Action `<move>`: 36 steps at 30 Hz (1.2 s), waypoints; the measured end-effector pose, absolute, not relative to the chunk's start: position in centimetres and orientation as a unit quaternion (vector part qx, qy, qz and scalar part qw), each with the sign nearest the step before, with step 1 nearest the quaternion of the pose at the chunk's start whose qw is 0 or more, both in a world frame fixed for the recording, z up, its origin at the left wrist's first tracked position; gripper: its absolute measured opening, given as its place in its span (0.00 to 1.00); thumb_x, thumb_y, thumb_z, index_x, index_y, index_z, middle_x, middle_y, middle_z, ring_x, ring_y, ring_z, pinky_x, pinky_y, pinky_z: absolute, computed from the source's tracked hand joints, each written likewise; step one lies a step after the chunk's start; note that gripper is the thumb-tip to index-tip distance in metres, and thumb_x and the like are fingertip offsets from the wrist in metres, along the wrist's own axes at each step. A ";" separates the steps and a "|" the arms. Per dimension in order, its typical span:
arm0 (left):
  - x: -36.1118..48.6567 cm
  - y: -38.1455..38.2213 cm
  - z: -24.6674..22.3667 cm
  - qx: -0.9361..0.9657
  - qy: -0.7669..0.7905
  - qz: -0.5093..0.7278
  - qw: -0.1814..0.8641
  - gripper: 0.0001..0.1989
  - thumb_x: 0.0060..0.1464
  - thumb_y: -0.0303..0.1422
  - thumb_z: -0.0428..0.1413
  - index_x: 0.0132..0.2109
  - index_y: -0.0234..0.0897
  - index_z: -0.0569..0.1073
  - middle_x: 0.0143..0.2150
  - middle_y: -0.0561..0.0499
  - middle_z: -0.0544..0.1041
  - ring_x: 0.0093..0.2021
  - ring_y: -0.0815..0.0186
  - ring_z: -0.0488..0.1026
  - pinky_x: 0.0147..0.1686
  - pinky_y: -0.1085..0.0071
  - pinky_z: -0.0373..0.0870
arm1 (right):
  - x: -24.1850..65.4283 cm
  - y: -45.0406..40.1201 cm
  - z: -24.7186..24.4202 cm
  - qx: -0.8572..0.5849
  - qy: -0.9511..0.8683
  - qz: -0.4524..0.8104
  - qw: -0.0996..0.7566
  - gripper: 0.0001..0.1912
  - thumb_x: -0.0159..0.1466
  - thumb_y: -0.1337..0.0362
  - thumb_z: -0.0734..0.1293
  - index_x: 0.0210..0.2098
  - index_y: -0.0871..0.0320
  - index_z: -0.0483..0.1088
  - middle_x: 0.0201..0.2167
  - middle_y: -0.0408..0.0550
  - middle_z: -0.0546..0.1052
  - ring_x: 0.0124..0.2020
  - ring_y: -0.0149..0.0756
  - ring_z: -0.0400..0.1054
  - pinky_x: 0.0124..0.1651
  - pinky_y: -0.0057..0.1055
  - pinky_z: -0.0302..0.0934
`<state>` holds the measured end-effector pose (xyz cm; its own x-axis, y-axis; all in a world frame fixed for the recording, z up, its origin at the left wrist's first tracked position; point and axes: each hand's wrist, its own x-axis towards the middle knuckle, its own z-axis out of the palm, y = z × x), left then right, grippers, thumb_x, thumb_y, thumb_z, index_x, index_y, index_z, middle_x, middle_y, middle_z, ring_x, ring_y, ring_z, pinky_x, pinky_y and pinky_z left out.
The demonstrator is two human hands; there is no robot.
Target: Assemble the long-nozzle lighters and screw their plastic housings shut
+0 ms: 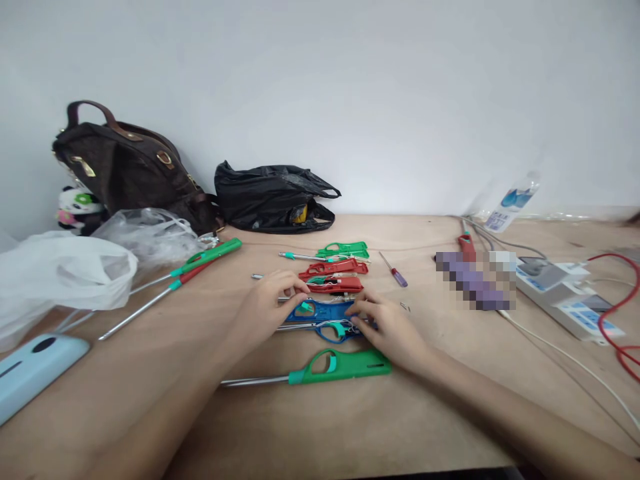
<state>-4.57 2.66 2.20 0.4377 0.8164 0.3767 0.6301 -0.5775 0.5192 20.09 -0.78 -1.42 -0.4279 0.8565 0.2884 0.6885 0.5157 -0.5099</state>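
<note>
Two blue lighter pieces lie in the middle of the table: an open blue lighter shell (327, 311), and nearer me an opened blue lighter (327, 331) with a turquoise trigger and a metal tube. My left hand (273, 300) is at the shell's left end, thumb and fingers pinched together; what is between them is hidden. At the right end, my right hand (387, 323) has its fingers and thumb closed on the shell. Just in front lies a whole green lighter (345, 367). Behind are opened red lighter parts (335, 285) and green lighter parts (345, 250).
A screwdriver (395, 270) and small screws (405, 307) lie right of the parts. Further right are a purple item (470, 280), a power strip (565, 300) and a bottle (515, 200). At left are more lighters (200, 263), plastic bags (65, 267) and a light-blue device (45, 373).
</note>
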 end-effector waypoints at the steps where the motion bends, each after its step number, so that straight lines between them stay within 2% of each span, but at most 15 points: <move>1: -4.7 2.8 2.0 0.842 0.435 0.285 0.141 0.06 0.58 0.31 0.54 0.35 0.38 0.75 0.34 0.51 0.76 0.38 0.61 0.71 0.39 0.66 0.65 | 20.3 -0.5 -1.3 -0.471 -0.827 0.161 0.261 0.10 0.65 0.72 0.61 0.38 0.57 0.73 0.39 0.47 0.73 0.35 0.34 0.69 0.38 0.31 0.64; 5: -5.0 3.2 1.3 0.868 0.433 0.218 0.110 0.06 0.57 0.27 0.53 0.38 0.38 0.76 0.40 0.49 0.76 0.44 0.59 0.71 0.45 0.62 0.65 | 20.7 0.8 -1.2 -0.479 -0.831 0.151 0.239 0.10 0.64 0.73 0.61 0.38 0.58 0.73 0.40 0.49 0.74 0.35 0.35 0.70 0.36 0.30 0.63; 12: -4.9 2.9 1.4 0.885 0.416 0.191 0.085 0.06 0.59 0.26 0.52 0.39 0.38 0.74 0.40 0.49 0.75 0.45 0.59 0.70 0.45 0.62 0.65 | 20.8 2.4 -1.7 -0.458 -0.866 0.084 0.183 0.08 0.62 0.71 0.65 0.41 0.59 0.71 0.46 0.53 0.73 0.49 0.43 0.68 0.49 0.40 0.64; 16: -4.0 2.3 1.0 0.906 0.368 0.190 0.083 0.08 0.59 0.25 0.51 0.39 0.38 0.74 0.40 0.50 0.74 0.44 0.60 0.69 0.46 0.63 0.64 | 20.7 2.8 -1.7 -0.447 -0.876 0.070 0.167 0.10 0.60 0.72 0.68 0.43 0.60 0.70 0.49 0.55 0.72 0.51 0.45 0.67 0.52 0.42 0.64; 21: -2.7 1.5 0.0 0.925 0.336 0.162 0.075 0.08 0.61 0.27 0.51 0.41 0.39 0.74 0.41 0.50 0.74 0.44 0.60 0.68 0.44 0.64 0.62 | 20.4 2.3 -1.2 -0.436 -0.876 0.075 0.194 0.08 0.61 0.73 0.66 0.40 0.59 0.71 0.43 0.52 0.73 0.46 0.42 0.68 0.47 0.39 0.65; 24: -2.3 1.4 -0.3 0.929 0.327 0.159 0.073 0.08 0.62 0.26 0.50 0.39 0.38 0.74 0.40 0.50 0.74 0.43 0.60 0.67 0.42 0.64 0.62 | 20.1 1.6 -0.9 -0.375 -0.897 0.091 0.214 0.07 0.65 0.71 0.63 0.40 0.58 0.72 0.40 0.49 0.73 0.42 0.39 0.68 0.44 0.35 0.65; 27: -2.2 1.4 -0.6 0.926 0.331 0.161 0.079 0.09 0.61 0.24 0.49 0.38 0.38 0.73 0.38 0.50 0.74 0.42 0.61 0.67 0.41 0.65 0.61 | 19.9 1.2 -1.0 -0.329 -0.918 0.066 0.212 0.08 0.66 0.70 0.62 0.36 0.58 0.73 0.37 0.50 0.73 0.40 0.39 0.68 0.42 0.34 0.65; 31: -2.0 1.4 -0.7 0.919 0.346 0.161 0.103 0.08 0.59 0.22 0.50 0.36 0.36 0.71 0.38 0.50 0.73 0.42 0.61 0.66 0.42 0.65 0.61 | 19.9 1.2 -1.6 -0.315 -0.922 0.052 0.219 0.10 0.67 0.70 0.60 0.34 0.58 0.73 0.36 0.51 0.73 0.40 0.39 0.67 0.42 0.35 0.65; 36: -1.7 1.3 -0.7 0.904 0.368 0.170 0.138 0.08 0.57 0.22 0.48 0.34 0.37 0.68 0.38 0.50 0.72 0.42 0.61 0.65 0.42 0.65 0.61 | 19.8 1.4 -2.1 -0.321 -0.913 0.099 0.233 0.08 0.66 0.72 0.61 0.35 0.59 0.71 0.36 0.51 0.72 0.40 0.38 0.67 0.43 0.34 0.65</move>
